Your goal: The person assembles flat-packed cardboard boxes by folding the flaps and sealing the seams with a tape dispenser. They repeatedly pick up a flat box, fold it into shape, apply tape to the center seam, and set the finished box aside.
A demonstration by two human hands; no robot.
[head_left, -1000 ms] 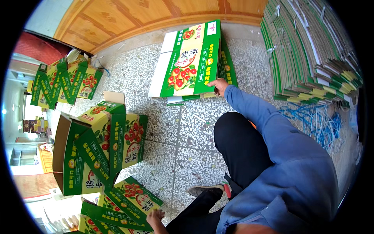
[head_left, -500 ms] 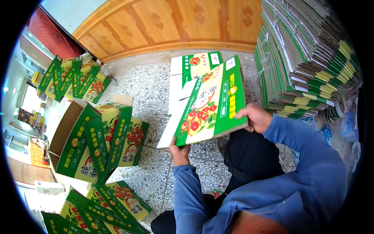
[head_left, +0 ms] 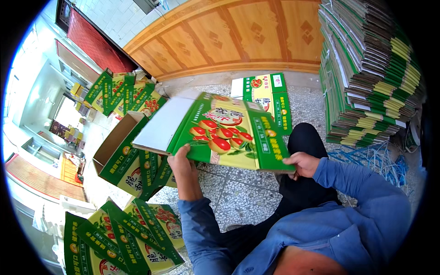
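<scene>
Between my two hands I hold a flattened cardboard box (head_left: 222, 133), green and pale yellow with red fruit printed on it and a white flap at its left end. My left hand (head_left: 183, 167) grips its near edge by the white flap, fingers partly hidden beneath. At the near right corner, my right hand (head_left: 301, 164) pinches the board. The box is raised above my lap, tilted, its far side over the floor. Beyond it another flat box (head_left: 263, 94) of the same print lies on the floor, partly covered by the held one.
At the right rises a tall stack of flattened boxes (head_left: 362, 91), with blue and white straps (head_left: 380, 160) on the floor beside it. Opened boxes stand on the left, among them one with an open top (head_left: 117, 146). A wooden panelled front (head_left: 229, 41) runs along the back.
The held box has swung left and come up off the floor, its white flap now pointing left. Both hands keep their grip. The view has shifted, so the surroundings appear moved right.
</scene>
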